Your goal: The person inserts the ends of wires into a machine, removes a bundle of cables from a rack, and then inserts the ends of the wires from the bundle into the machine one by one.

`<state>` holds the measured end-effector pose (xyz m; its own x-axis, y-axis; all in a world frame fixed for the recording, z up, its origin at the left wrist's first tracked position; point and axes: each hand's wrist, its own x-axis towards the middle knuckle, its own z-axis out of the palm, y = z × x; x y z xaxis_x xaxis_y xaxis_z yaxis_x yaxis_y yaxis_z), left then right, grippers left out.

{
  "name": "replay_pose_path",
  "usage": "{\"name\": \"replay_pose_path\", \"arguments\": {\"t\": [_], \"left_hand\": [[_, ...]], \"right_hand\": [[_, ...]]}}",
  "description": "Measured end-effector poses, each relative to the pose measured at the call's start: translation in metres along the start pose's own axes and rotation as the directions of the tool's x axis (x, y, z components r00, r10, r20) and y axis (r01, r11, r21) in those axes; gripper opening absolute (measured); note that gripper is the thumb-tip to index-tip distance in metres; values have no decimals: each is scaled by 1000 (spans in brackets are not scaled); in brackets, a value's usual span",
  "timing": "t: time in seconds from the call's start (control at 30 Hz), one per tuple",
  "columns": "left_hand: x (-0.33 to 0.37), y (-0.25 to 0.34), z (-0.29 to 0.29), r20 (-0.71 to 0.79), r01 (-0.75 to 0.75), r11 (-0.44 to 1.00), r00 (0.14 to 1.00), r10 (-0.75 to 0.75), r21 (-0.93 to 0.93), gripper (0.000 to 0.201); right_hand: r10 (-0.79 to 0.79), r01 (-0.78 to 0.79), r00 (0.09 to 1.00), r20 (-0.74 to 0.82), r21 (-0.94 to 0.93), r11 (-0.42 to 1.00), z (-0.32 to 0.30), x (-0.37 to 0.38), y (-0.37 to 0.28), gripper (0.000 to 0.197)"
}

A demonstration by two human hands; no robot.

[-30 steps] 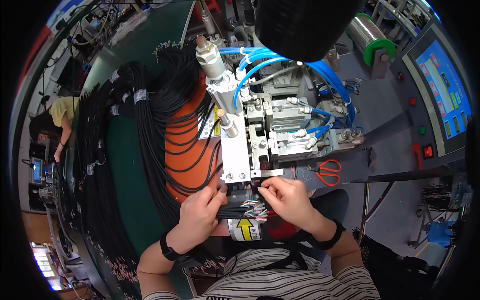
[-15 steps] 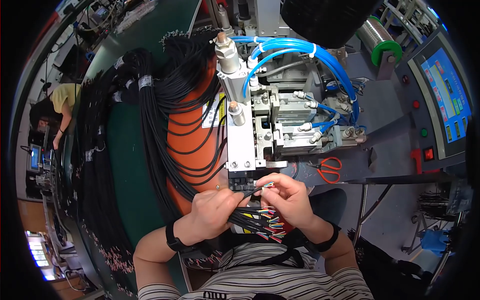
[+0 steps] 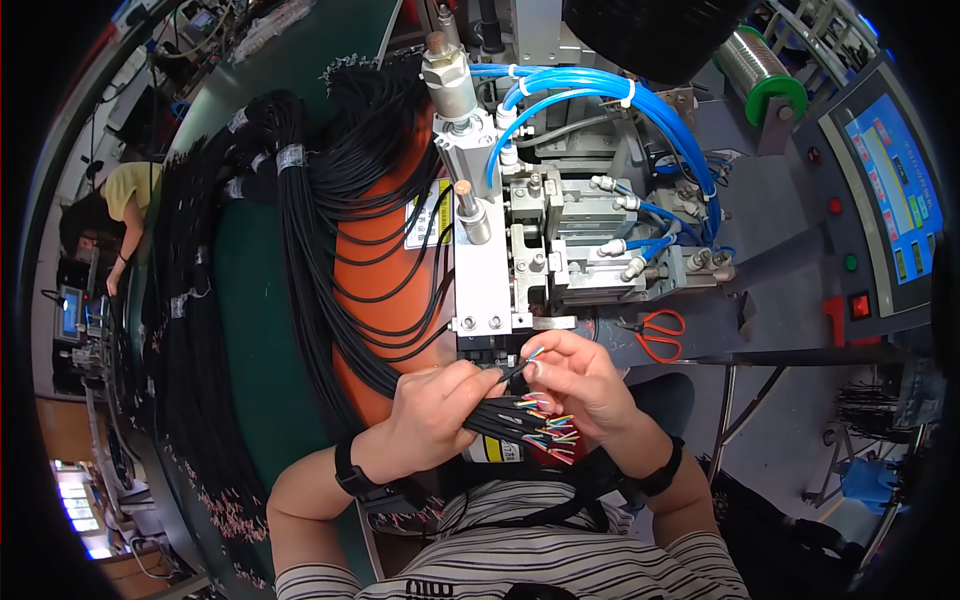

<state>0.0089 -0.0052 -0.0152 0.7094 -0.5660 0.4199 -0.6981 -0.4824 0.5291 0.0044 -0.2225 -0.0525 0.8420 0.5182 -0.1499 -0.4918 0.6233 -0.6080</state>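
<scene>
My left hand (image 3: 432, 405) is closed round a bundle of black cables (image 3: 492, 422), and one cable stands apart toward the machine. Coloured wire ends, red, yellow, white and blue, fan out at the bundle's right end (image 3: 552, 432). My right hand (image 3: 585, 385) pinches the bared coloured wires (image 3: 534, 355) of that single cable between thumb and fingertips. Both hands are just in front of a metal pneumatic machine (image 3: 483, 280). Its lower front, close to my fingertips, is partly hidden by my hands.
Long black cables (image 3: 295, 230) drape over an orange surface (image 3: 385, 265) at the left. Blue air hoses (image 3: 660, 115) arch over the machine. Orange-handled scissors (image 3: 660, 335) lie to the right, below a control screen (image 3: 890, 180). A solder wire spool (image 3: 762, 75) stands behind. Another person (image 3: 130, 210) works far left.
The bundle's wire ends have shifted slightly up and to the right. My right fingers have risen a little along the single cable's wires. The machine's two upright rods now stand higher.
</scene>
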Motion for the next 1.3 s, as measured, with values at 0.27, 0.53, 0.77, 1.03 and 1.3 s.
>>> {"name": "replay_pose_path", "arguments": {"t": [0.27, 0.53, 0.77, 1.03, 1.3], "left_hand": [[2, 2, 1, 21, -22, 999, 1000, 21, 46, 33], [5, 6, -1, 97, 19, 999, 995, -22, 33, 24], [8, 5, -1, -15, 78, 994, 997, -79, -71, 16], [6, 1, 3, 13, 51, 996, 999, -51, -78, 14], [4, 12, -2, 212, 3, 994, 977, -26, 105, 23]], "right_hand": [[-221, 182, 961, -165, -221, 958, 23, -6, 12, 18], [-416, 281, 908, -56, -657, 700, 12, -2, 25, 30], [-711, 418, 607, 354, -903, -93, 29, 5, 36, 32], [-265, 202, 960, -91, -431, 879, 13, 1, 7, 18], [-454, 258, 879, 147, -947, 193, 12, 4, -1, 7]]}}
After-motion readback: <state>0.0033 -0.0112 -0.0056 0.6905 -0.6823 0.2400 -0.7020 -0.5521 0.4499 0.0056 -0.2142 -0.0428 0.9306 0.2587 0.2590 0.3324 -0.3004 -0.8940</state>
